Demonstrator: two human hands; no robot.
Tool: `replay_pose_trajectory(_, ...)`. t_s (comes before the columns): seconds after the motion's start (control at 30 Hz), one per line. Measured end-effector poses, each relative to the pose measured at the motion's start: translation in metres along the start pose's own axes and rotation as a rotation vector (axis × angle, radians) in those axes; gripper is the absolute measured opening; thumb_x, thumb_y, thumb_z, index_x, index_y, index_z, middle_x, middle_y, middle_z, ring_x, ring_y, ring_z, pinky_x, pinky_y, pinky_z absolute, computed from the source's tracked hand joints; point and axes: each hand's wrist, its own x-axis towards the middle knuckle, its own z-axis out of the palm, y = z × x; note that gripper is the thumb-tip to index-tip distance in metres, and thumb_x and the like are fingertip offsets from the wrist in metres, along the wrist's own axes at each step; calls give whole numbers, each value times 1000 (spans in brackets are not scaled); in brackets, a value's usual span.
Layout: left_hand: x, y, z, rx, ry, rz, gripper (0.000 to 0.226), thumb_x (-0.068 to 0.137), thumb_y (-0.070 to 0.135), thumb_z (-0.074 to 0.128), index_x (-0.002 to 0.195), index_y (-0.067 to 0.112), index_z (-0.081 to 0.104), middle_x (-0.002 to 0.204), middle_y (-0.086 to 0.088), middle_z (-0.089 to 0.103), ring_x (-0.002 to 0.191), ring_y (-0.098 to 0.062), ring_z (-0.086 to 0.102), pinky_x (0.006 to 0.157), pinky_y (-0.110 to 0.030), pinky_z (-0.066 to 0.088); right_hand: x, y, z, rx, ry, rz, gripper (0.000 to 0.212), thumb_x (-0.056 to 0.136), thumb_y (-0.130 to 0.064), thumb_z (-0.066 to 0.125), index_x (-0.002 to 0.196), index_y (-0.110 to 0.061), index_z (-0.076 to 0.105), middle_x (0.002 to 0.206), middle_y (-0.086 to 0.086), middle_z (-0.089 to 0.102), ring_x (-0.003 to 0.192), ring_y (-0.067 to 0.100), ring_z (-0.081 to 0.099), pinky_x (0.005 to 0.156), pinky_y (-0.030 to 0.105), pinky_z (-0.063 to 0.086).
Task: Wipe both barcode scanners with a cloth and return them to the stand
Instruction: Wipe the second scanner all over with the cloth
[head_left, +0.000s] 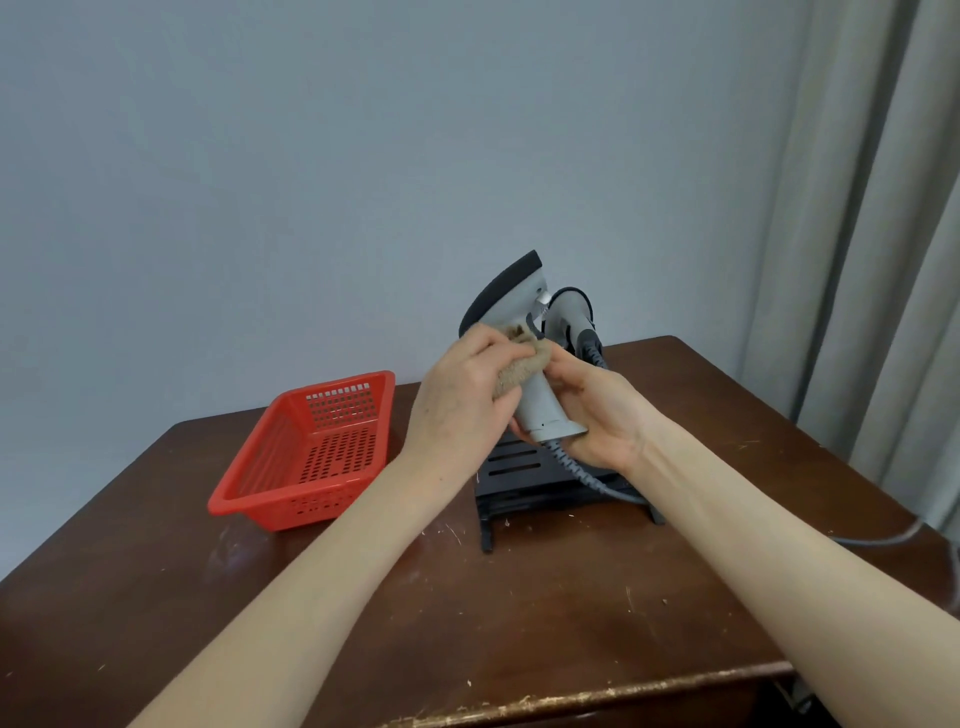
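My right hand (592, 410) grips the handle of one scanner (519, 332) above the stand (524, 478). My left hand (462, 400) presses a cloth (517, 376) against it. The second scanner (571, 317) sits just behind.

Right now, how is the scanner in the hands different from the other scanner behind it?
The held scanner is lifted up in the right hand, while the back scanner sits on the stand. The held scanner is being rubbed with the cloth in the left hand; the back scanner is untouched. The held scanner shows fully; the back scanner is partly hidden. Both look grey with black parts.
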Motion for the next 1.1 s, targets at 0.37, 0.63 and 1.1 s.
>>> replay_pose_trajectory(0.37, 5, -6, -2, -26, 82, -11, 38, 74, -5, 63, 109, 10, 69, 102, 0, 58, 95, -11, 57, 84, -19, 46, -1, -2, 2, 43, 68, 18, 34, 102, -23, 42, 132, -26, 57, 97, 8, 68, 76, 22, 66, 63, 34, 57)
replay_pose_trajectory(0.63, -38, 10, 16, -121, -69, 28, 37, 72, -3, 64, 105, 12, 70, 97, 3, 57, 92, -11, 57, 80, -25, 47, 3, 2, -9, 80, 143, 6, 37, 100, -20, 47, 136, -19, 56, 107, 6, 66, 84, 17, 64, 67, 27, 56)
replay_pose_trajectory(1.1, -23, 6, 12, -133, 22, -2, 33, 74, -2, 64, 103, 11, 71, 96, 2, 54, 89, -9, 55, 80, -21, 48, 3, -3, -4, 128, 105, 60, 34, 99, -27, 48, 127, -13, 59, 112, 8, 65, 89, 19, 65, 77, 31, 56)
